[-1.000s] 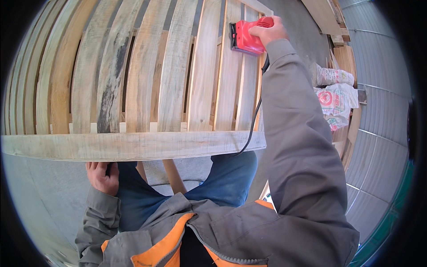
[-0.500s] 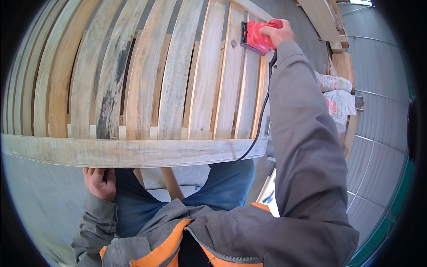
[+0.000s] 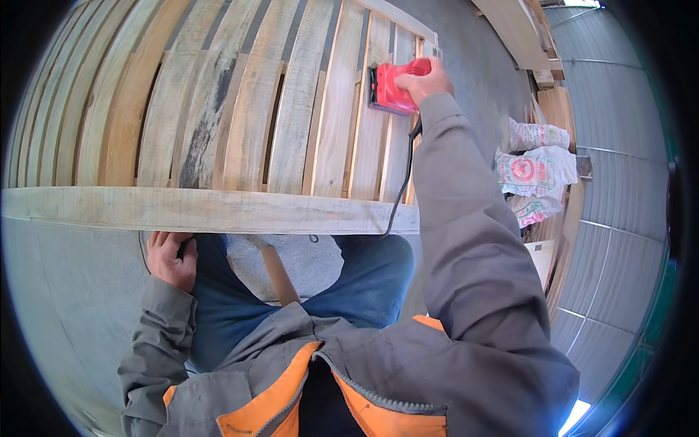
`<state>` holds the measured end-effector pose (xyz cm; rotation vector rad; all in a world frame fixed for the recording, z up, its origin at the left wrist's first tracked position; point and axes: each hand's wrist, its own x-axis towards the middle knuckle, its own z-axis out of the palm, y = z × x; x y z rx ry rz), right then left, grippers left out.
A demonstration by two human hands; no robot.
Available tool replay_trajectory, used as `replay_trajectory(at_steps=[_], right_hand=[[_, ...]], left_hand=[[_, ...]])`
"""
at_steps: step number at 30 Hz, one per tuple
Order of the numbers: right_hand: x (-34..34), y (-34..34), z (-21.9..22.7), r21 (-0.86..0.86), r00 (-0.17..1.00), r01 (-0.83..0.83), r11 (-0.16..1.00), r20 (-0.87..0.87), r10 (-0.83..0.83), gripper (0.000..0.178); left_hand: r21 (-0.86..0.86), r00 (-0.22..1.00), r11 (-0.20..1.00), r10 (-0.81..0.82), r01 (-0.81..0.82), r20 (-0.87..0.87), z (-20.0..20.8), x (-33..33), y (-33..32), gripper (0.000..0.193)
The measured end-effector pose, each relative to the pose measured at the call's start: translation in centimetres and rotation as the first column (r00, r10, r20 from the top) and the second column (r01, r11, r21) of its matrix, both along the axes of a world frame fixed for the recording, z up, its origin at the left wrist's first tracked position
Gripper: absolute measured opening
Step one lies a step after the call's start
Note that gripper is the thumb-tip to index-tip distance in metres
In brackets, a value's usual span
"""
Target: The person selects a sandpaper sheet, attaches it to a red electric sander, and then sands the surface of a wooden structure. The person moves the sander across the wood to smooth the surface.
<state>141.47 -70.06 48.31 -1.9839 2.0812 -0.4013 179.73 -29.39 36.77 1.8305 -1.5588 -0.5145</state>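
My right hand [image 3: 431,81] is wrapped round the body of a red electric sander [image 3: 393,89]. Its dark base lies against the slats toward the right end of a slatted wooden frame [image 3: 240,138]. A black cord [image 3: 403,186] runs from the sander down across the front rail [image 3: 218,207]. My left hand [image 3: 173,258] is below that rail at the left, beside my knee, with its fingers curled in. Something dark shows between thumb and fingers, but I cannot make out what. One slat [image 3: 207,142] carries a long black stain.
Beyond the frame's right end is grey floor [image 3: 477,80]. White printed sacks [image 3: 535,171] lie by stacked boards [image 3: 559,116] along a corrugated grey wall [image 3: 615,146]. A wooden piece [image 3: 279,275] stands between my knees.
My right hand and the sander have moved left and nearer along the slats. The view has shifted too, so the front rail appears higher. My left hand stays below the rail.
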Motion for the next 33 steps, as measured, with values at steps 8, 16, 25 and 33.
replay_trajectory(at_steps=[8, 16, 25, 33], right_hand=[[0.0, 7.8, 0.1, -0.014, 0.999, 0.045, 0.999, -0.020, -0.046, 0.070], [-3.4, 14.7, 0.4, 0.025, 0.996, 0.084, 0.996, 0.002, -0.084, 0.073], [-4.3, 18.0, 0.1, -0.027, 0.995, 0.084, 0.996, 0.057, -0.082, 0.076], [-2.1, 9.4, 1.1, 0.008, 0.994, 0.060, 0.998, 0.089, -0.060, 0.073]], left_hand=[[-0.042, 1.000, 0.999, 0.024, -0.023, 0.020, -0.5, 0.2, 1.1, 0.016], [-0.028, 0.999, 0.999, 0.037, -0.037, 0.010, -0.8, 0.0, 1.0, 0.015], [-0.029, 1.000, 0.999, 0.019, -0.019, 0.016, -0.7, -0.2, 0.6, 0.016], [0.024, 1.000, 0.999, 0.026, -0.026, 0.001, -0.8, -0.2, 0.4, 0.019]])
